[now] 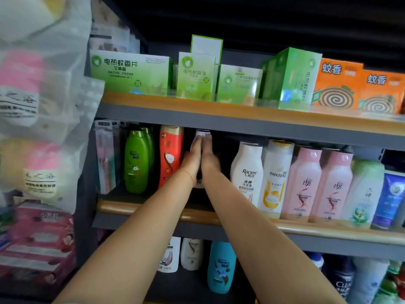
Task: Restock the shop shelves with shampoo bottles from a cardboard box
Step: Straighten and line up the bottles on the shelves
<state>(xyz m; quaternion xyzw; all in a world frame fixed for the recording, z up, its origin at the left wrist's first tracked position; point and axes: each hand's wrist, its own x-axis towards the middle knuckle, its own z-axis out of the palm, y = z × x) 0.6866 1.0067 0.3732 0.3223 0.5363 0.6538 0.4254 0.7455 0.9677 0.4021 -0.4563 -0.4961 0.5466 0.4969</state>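
Both arms reach into the middle shelf [153,210]. My left hand [192,157] and my right hand [209,157] lie side by side with straight fingers against a pale bottle [202,133], pressing it deep into a dark gap. Only the bottle's top shows above the fingertips. The gap lies between a red shampoo bottle [171,154] on the left and a white Raclen bottle [247,172] on the right. The cardboard box is out of view.
Green bottles [137,161] stand at the shelf's left; Pantene [275,176], pink [303,183] and blue-tube products fill the right. Green and orange mosquito-repellent boxes [337,86] line the upper shelf. More bottles [221,266] sit below. Bagged goods [37,106] hang at left.
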